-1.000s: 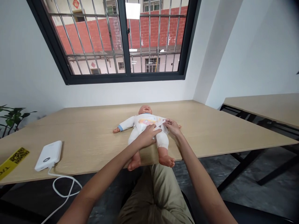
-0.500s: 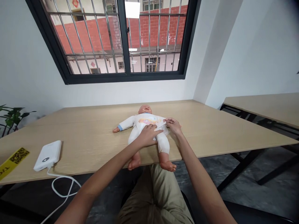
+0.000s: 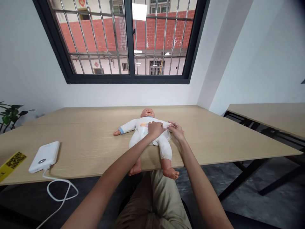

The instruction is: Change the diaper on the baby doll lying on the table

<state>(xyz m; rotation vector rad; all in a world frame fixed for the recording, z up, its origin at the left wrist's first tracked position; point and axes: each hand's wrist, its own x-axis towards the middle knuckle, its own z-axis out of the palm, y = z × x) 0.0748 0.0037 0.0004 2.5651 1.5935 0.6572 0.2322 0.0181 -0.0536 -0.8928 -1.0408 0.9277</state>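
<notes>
A baby doll [image 3: 164, 148] in a white outfit with blue cuffs lies on its back, head away from me, bare feet at the table's front edge. A white diaper [image 3: 155, 142] is around its hips, its right side loose and partly hidden by my hands. My left hand [image 3: 156, 129] is over the doll's belly, fingers curled on the diaper's upper front edge, thumb toward the right. Close beside it, my right hand [image 3: 175, 130] pinches the diaper's side edge by the doll's hip. The fingertips of both hands nearly meet.
On the wooden table [image 3: 90, 152], a white power bank [image 3: 45, 156] with a white cable [image 3: 58, 199] hanging off the front edge lies at left, beside a yellow label [image 3: 13, 165]. A plant [image 3: 11, 115] stands far left. A barred window [image 3: 130, 78] is behind; another table [image 3: 269, 117] stands right.
My left hand has moved up from the diaper's lower front to the belly, closer to my right hand, and its spread fingers have curled in. My right hand stays at the diaper's side.
</notes>
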